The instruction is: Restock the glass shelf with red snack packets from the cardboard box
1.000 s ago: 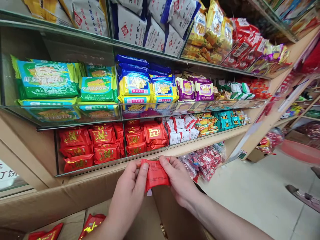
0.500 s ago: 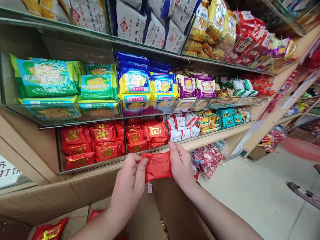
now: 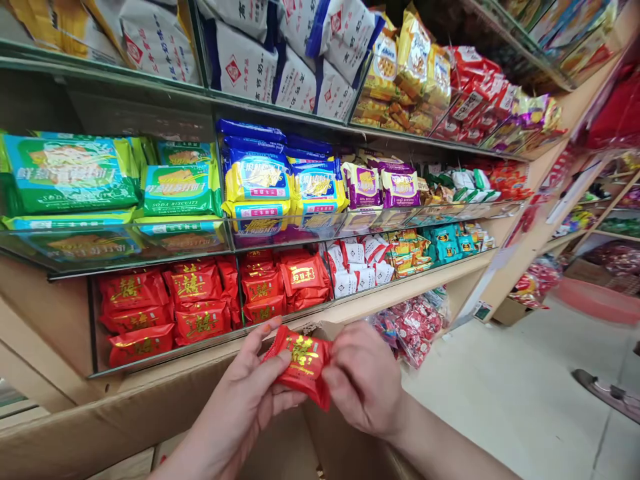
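A small red snack packet [image 3: 303, 360] with gold lettering faces up between my two hands, above an open cardboard box [image 3: 165, 393]. My left hand [image 3: 255, 387] grips its left end, thumb on top and fingers beneath. At the right end, the curled fingers of my right hand [image 3: 367, 377] pinch the wrapper edge. Just behind, similar red packets [image 3: 200, 320] with gold lettering stand stacked in the lowest glass-fronted shelf bin. Most of the box's inside is hidden by my arms.
Green soda biscuit packs [image 3: 73, 173], blue-yellow packs [image 3: 257, 177] and purple packs [image 3: 400, 187] fill the middle shelf. Bagged red sweets [image 3: 417, 323] sit low at right, beside the tiled floor [image 3: 500, 393]. Part of a shoe [image 3: 607, 393] shows at the right edge.
The packet has been turned from its plain printed back to its gold-lettered front. My left hand has rolled palm up beneath it, and my right fingers have curled in. The view has shifted slightly.
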Demonstrator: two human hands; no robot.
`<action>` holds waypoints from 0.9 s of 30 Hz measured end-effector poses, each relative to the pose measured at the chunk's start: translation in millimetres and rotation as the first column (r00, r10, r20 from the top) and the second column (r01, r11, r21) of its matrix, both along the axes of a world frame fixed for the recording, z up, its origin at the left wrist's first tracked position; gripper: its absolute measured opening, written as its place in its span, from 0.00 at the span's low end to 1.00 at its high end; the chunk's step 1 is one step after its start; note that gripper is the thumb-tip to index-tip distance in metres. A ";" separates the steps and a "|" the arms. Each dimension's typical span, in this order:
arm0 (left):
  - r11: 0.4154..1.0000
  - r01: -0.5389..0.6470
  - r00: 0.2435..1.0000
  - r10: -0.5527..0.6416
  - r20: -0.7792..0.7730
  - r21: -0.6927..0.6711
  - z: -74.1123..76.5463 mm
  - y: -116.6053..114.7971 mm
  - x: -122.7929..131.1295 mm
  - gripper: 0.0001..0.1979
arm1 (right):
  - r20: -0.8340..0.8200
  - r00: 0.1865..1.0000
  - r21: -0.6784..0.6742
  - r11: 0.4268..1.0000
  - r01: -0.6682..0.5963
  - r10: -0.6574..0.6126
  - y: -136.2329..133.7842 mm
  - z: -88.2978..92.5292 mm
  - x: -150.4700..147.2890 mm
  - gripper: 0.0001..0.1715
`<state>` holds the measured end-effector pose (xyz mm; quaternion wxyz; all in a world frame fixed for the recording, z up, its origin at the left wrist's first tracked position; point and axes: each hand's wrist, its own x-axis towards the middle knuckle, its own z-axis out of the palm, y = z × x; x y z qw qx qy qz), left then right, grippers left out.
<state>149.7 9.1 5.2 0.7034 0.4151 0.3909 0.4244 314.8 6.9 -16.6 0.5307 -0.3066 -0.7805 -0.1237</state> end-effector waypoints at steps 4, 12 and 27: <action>0.989 -0.048 0.997 0.056 -0.056 0.138 -5.8 4.7 1.1 0.31 | -0.390 0.917 -0.567 0.807 -0.163 -0.089 -0.3 -4.9 -2.2 0.16; 0.832 0.034 0.841 0.275 -0.466 0.553 2.2 24.0 -18.2 0.19 | -0.568 0.823 -0.689 0.561 -0.459 -0.023 21.7 3.2 -4.9 0.15; 0.691 0.562 0.086 0.497 -0.863 0.454 -5.6 55.1 -49.9 0.14 | 0.351 0.828 -0.272 0.798 0.537 -0.438 137.5 36.8 -78.3 0.12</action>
